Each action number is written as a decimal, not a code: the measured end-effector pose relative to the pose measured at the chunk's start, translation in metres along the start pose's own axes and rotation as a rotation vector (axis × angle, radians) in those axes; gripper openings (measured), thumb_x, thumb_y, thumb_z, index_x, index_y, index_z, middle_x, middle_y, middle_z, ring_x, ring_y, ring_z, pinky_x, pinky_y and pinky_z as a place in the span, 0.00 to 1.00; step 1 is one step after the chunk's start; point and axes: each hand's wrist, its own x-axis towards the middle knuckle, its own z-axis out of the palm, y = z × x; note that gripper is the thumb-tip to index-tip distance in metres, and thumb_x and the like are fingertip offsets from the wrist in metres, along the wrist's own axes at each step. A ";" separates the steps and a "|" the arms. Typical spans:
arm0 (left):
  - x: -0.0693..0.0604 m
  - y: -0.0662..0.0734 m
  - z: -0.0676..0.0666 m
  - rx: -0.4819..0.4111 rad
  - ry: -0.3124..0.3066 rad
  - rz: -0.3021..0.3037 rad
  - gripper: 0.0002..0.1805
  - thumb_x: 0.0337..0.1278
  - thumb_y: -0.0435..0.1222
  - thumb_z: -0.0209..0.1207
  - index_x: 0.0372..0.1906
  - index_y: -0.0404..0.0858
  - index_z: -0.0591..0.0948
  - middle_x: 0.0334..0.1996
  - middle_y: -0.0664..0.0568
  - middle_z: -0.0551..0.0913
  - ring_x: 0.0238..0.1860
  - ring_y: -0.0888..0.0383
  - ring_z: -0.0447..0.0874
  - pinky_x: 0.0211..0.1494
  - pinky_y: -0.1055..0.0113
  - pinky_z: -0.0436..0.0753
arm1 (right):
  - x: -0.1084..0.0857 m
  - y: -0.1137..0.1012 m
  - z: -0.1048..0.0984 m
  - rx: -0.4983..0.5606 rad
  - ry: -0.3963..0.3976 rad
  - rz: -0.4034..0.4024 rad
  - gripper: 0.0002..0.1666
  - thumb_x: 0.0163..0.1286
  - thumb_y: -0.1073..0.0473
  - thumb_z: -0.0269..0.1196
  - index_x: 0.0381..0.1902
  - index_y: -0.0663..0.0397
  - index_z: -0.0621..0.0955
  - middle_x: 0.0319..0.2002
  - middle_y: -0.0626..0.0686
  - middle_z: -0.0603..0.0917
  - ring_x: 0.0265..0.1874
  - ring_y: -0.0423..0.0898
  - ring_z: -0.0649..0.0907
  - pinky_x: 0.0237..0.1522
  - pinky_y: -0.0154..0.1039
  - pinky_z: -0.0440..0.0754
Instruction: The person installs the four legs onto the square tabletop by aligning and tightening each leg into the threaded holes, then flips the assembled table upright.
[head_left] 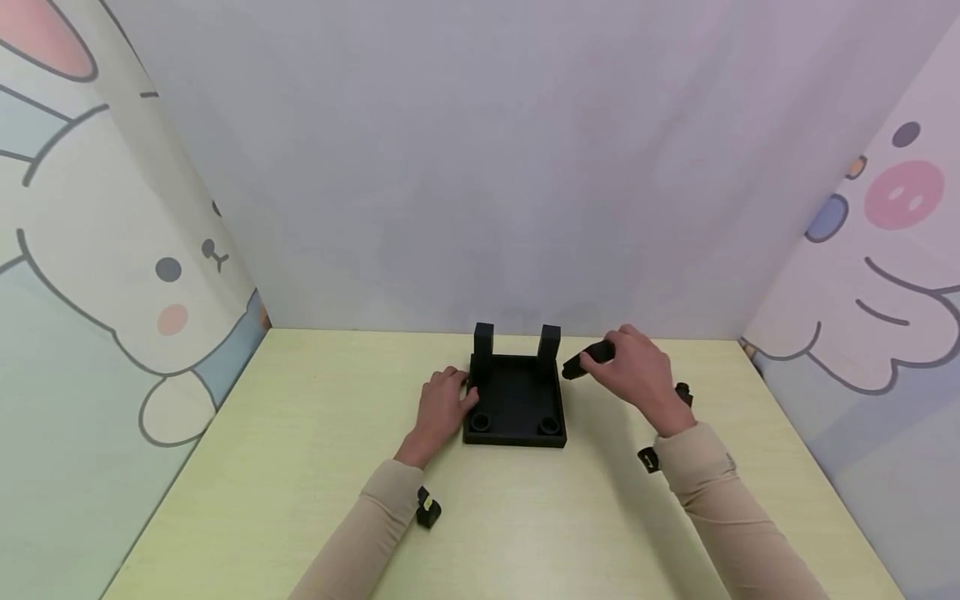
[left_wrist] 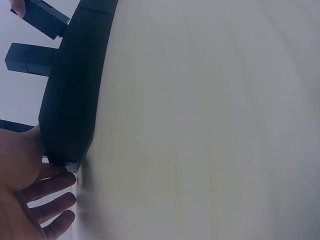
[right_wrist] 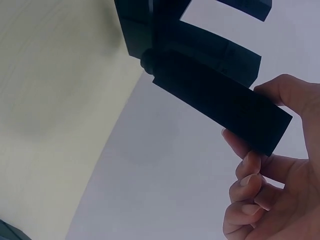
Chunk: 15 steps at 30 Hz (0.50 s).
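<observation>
A black square base (head_left: 517, 400) with a raised rim lies on the table. Two black posts stand up from its far corners, and a round socket (head_left: 550, 426) shows in each near corner. At the base's left edge is my left hand (head_left: 441, 410), its thumb over the rim and its other fingers outside. My right hand (head_left: 636, 373) pinches a black rectangular leg (right_wrist: 220, 100) between thumb and fingers. The leg is tilted off the table, to the right of the base, with its round peg (right_wrist: 148, 61) pointing toward the base.
Another black piece (head_left: 683, 393) lies on the pale yellow table (head_left: 337, 467), partly hidden behind my right wrist. Small black devices sit at both wrists. A grey back wall (head_left: 480, 167) and cartoon-printed side walls enclose the table.
</observation>
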 end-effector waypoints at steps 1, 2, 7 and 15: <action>0.000 0.000 0.000 -0.001 0.001 0.000 0.19 0.67 0.44 0.61 0.51 0.34 0.86 0.48 0.43 0.87 0.46 0.44 0.82 0.45 0.50 0.79 | 0.000 -0.001 0.000 -0.002 -0.001 -0.007 0.25 0.66 0.40 0.62 0.40 0.57 0.83 0.38 0.57 0.78 0.27 0.50 0.76 0.22 0.41 0.68; 0.000 0.001 0.000 -0.003 0.001 -0.001 0.18 0.67 0.44 0.61 0.51 0.34 0.86 0.48 0.42 0.87 0.46 0.44 0.82 0.46 0.50 0.79 | -0.001 -0.002 0.000 -0.004 -0.002 -0.015 0.25 0.66 0.40 0.62 0.41 0.58 0.83 0.39 0.57 0.79 0.27 0.50 0.76 0.22 0.40 0.68; 0.001 0.002 -0.001 0.007 0.007 0.004 0.18 0.66 0.44 0.61 0.51 0.34 0.86 0.47 0.43 0.87 0.45 0.44 0.82 0.45 0.50 0.80 | -0.002 -0.011 -0.001 -0.003 0.005 -0.062 0.26 0.66 0.40 0.63 0.44 0.59 0.84 0.40 0.57 0.80 0.26 0.48 0.75 0.22 0.39 0.67; 0.000 0.003 -0.001 0.000 -0.004 -0.008 0.19 0.66 0.44 0.61 0.51 0.34 0.86 0.47 0.43 0.87 0.45 0.44 0.82 0.44 0.51 0.79 | -0.002 -0.024 0.001 0.009 0.018 -0.106 0.21 0.66 0.42 0.65 0.36 0.56 0.83 0.36 0.55 0.79 0.24 0.47 0.73 0.21 0.38 0.66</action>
